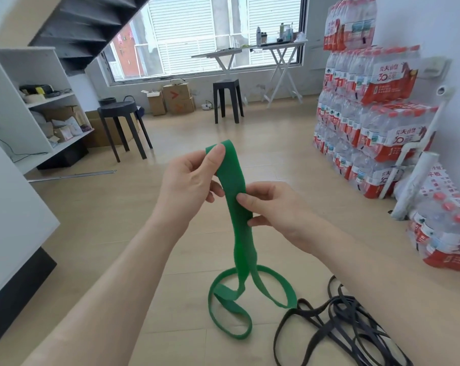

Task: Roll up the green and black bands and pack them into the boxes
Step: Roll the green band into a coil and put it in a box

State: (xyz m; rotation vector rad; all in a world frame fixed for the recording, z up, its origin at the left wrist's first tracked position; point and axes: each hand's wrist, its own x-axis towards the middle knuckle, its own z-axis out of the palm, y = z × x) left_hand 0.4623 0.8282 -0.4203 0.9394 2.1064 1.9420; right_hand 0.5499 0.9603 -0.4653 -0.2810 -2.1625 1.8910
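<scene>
The green band point(235, 220) is a flat, wide, matte strip of flexible, rubber-like material. Its upper end sits at the centre of the frame, folded over into a rounded top. From there it hangs doubled down to the light wood-plank floor point(170, 233), where its lower part lies in open, twisted loops at lower centre.

The left hand point(190, 182) is closed on the folded top of the green band, thumb pressed on the front face. The right hand point(271, 207) pinches the same band lower down, thumb in front and fingers curled behind the right edge.

The black bands point(337, 331) are narrower, flat and dark; they lie tangled in a loose heap on the floor at lower right, one loop touching the end of a green loop.

Two black stools point(123, 120) stand at mid left and upper centre. Stacked shrink-wrapped packs of water bottles point(368, 114) fill the right side. Cardboard boxes point(176, 100) sit below the window at upper centre. A white shelf unit point(38, 101) occupies the upper left
</scene>
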